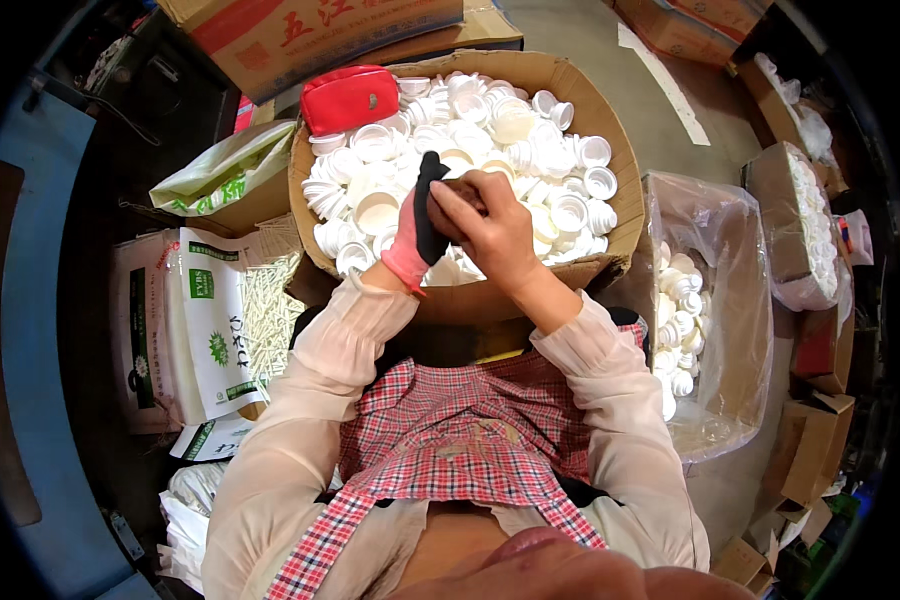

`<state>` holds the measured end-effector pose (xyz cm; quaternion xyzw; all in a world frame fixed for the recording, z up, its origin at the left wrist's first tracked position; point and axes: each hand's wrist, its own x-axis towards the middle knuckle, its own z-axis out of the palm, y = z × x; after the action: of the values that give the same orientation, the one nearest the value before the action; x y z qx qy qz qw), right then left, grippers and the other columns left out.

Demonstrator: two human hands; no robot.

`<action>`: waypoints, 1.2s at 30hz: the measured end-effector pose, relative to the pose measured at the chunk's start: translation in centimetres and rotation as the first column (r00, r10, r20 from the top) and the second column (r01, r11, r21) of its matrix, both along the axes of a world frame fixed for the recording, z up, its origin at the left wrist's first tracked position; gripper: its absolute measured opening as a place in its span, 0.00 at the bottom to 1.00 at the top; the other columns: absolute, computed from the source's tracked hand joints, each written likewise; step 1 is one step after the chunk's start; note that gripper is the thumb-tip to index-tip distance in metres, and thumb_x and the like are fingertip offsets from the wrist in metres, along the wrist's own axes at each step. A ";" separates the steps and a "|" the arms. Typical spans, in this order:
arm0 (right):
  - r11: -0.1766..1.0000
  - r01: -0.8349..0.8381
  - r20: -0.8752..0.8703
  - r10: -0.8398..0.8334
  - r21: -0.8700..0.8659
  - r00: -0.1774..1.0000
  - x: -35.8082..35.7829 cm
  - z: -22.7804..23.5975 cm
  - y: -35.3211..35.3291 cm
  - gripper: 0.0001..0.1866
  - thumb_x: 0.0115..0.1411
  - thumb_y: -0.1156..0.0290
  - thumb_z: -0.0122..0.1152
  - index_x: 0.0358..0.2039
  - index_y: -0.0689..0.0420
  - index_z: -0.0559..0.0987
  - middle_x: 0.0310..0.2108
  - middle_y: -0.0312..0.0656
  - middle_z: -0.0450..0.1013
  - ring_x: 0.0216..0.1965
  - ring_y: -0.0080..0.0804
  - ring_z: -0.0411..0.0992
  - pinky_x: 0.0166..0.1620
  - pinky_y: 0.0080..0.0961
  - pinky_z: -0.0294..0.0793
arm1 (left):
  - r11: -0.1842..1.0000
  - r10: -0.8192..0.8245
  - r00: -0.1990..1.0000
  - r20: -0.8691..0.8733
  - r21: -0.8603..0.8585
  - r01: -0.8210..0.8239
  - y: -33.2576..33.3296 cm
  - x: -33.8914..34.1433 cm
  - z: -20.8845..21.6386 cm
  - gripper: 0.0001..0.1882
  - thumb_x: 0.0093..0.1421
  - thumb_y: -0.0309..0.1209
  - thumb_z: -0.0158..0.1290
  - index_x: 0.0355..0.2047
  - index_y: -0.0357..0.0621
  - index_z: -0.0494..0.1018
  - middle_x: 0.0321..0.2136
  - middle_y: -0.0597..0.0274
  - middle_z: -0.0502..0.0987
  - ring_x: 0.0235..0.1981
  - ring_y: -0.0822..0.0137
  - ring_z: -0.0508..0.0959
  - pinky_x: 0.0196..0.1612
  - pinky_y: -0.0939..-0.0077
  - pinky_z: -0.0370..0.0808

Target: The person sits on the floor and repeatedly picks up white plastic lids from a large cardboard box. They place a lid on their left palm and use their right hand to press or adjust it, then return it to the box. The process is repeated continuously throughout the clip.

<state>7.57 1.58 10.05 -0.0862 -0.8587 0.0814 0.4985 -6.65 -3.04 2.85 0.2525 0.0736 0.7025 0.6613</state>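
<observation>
My left hand, in a pink and black glove, is raised over a large carton heaped with round white plastic caps. My bare right hand meets it, its thumb and fingers closed together at the left hand's fingers. Part of the left fingers shows, curled and in shadow; the rest is behind my right hand. Whatever lies between the fingers is hidden or too small to make out. On the caps at the far left of the carton lies a red zip pouch.
To the right stands a plastic-lined box with white caps. A bag of thin pale sticks sits at the left, below a white-green bag. A printed carton stands behind; more boxes line the right.
</observation>
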 end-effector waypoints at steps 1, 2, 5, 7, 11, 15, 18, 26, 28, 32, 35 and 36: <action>0.999 0.045 0.000 -0.045 0.008 0.999 0.2 -0.2 0.5 0.24 0.42 0.74 0.64 0.44 0.49 0.78 0.36 0.39 0.68 0.33 0.36 0.71 0.28 0.28 0.74 | 0.911 0.357 0.783 -0.510 0.006 -0.411 -0.4 1.9 0.5 0.21 0.70 0.43 0.39 0.46 0.36 0.70 0.39 0.54 0.77 0.39 0.60 0.78 0.44 0.68 0.76; 0.990 0.081 0.029 -0.078 -0.116 0.997 0.5 0.2 0.5 0.23 0.42 0.75 0.64 0.43 0.48 0.79 0.36 0.40 0.67 0.33 0.37 0.71 0.29 0.29 0.74 | 0.784 0.469 0.371 -0.802 0.185 -0.592 -1.1 2.7 2.1 0.18 0.68 0.39 0.42 0.46 0.36 0.70 0.39 0.54 0.77 0.39 0.59 0.77 0.44 0.68 0.75; 0.888 0.173 0.102 -0.143 -0.426 0.985 0.5 0.0 1.2 0.25 0.44 0.82 0.63 0.46 0.53 0.76 0.38 0.47 0.68 0.37 0.48 0.73 0.38 0.34 0.75 | 0.490 0.527 -0.511 -0.679 0.734 -0.469 -1.4 2.5 3.6 0.24 0.52 0.26 0.58 0.50 0.39 0.68 0.41 0.54 0.75 0.41 0.55 0.77 0.45 0.64 0.72; 0.789 0.170 0.096 -0.140 -0.590 0.985 -0.4 -1.9 0.6 0.22 0.49 0.76 0.60 0.47 0.58 0.72 0.39 0.51 0.68 0.39 0.54 0.71 0.42 0.40 0.72 | 0.412 0.598 -0.437 -0.672 0.726 -0.551 -1.3 2.7 4.2 0.23 0.50 0.27 0.57 0.48 0.39 0.71 0.42 0.54 0.76 0.41 0.54 0.77 0.45 0.64 0.72; 0.362 0.175 0.338 0.456 -0.915 0.823 0.1 -5.1 2.3 0.17 0.49 0.73 0.56 0.41 0.64 0.75 0.34 0.52 0.76 0.39 0.44 0.75 0.44 0.32 0.73 | 0.238 0.392 -0.805 -0.444 0.895 -0.378 0.0 -2.1 0.4 0.16 0.53 0.30 0.55 0.42 0.38 0.74 0.37 0.53 0.76 0.37 0.57 0.77 0.41 0.67 0.73; 0.519 0.218 0.394 0.257 -0.826 0.883 3.9 -4.4 4.6 0.20 0.45 0.71 0.61 0.41 0.62 0.77 0.41 0.56 0.73 0.44 0.51 0.73 0.47 0.37 0.72 | 0.340 0.271 -0.305 -0.913 0.387 -0.857 2.1 -6.8 1.7 0.14 0.53 0.30 0.58 0.40 0.41 0.74 0.34 0.53 0.76 0.37 0.51 0.76 0.42 0.65 0.72; 0.614 0.341 0.546 0.180 -0.712 0.818 6.4 -4.1 7.4 0.20 0.45 0.71 0.62 0.42 0.60 0.77 0.40 0.55 0.73 0.43 0.52 0.72 0.47 0.37 0.71 | 0.610 0.065 -0.758 -0.649 0.627 -0.485 3.1 -5.8 0.8 0.21 0.48 0.39 0.61 0.41 0.45 0.73 0.39 0.52 0.75 0.45 0.54 0.73 0.46 0.61 0.69; 0.676 0.320 0.588 0.206 -0.663 0.782 7.6 -4.9 8.0 0.22 0.46 0.70 0.62 0.45 0.56 0.76 0.40 0.54 0.71 0.44 0.54 0.70 0.48 0.39 0.70 | 0.981 -0.128 -0.931 -0.341 0.092 -0.169 5.4 3.1 -5.3 0.37 0.43 0.53 0.65 0.49 0.47 0.68 0.42 0.59 0.73 0.48 0.56 0.70 0.47 0.55 0.67; 0.684 0.316 0.580 0.193 -0.658 0.791 7.8 -5.0 8.3 0.22 0.46 0.70 0.62 0.45 0.56 0.76 0.39 0.54 0.71 0.44 0.54 0.70 0.47 0.39 0.70 | 0.986 -0.101 -0.924 -0.369 0.089 -0.143 5.7 3.0 -5.7 0.36 0.45 0.52 0.64 0.50 0.46 0.67 0.43 0.55 0.72 0.48 0.54 0.70 0.49 0.56 0.66; 0.685 0.328 0.582 0.172 -0.651 0.795 8.2 -4.3 8.5 0.22 0.46 0.69 0.62 0.45 0.57 0.75 0.40 0.54 0.71 0.45 0.53 0.70 0.49 0.39 0.70 | 0.947 -0.139 -0.826 -0.547 0.171 -0.273 5.5 2.2 -5.5 0.35 0.48 0.47 0.62 0.53 0.46 0.66 0.43 0.49 0.72 0.49 0.51 0.69 0.51 0.57 0.65; 0.622 0.281 0.431 0.102 -0.731 0.896 7.8 -4.2 8.6 0.22 0.47 0.70 0.63 0.44 0.58 0.74 0.41 0.53 0.73 0.45 0.51 0.72 0.49 0.37 0.71 | 0.858 0.110 -0.193 -0.975 0.191 -0.476 6.1 0.8 -3.1 0.35 0.53 0.40 0.59 0.60 0.51 0.61 0.40 0.53 0.73 0.41 0.58 0.74 0.45 0.64 0.71; 0.526 0.187 0.283 0.107 -0.830 0.953 7.7 -3.6 8.3 0.20 0.49 0.71 0.64 0.44 0.58 0.73 0.40 0.51 0.75 0.44 0.47 0.74 0.47 0.34 0.72 | 0.910 -0.065 0.568 -0.820 -0.282 -0.303 5.8 0.7 -1.4 0.30 0.61 0.35 0.51 0.63 0.54 0.59 0.42 0.62 0.71 0.41 0.73 0.73 0.44 0.77 0.71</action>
<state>15.26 9.87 6.43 -0.3488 -0.7726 0.4629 0.2590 -5.91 2.75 1.45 0.4032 0.5252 0.5209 0.5387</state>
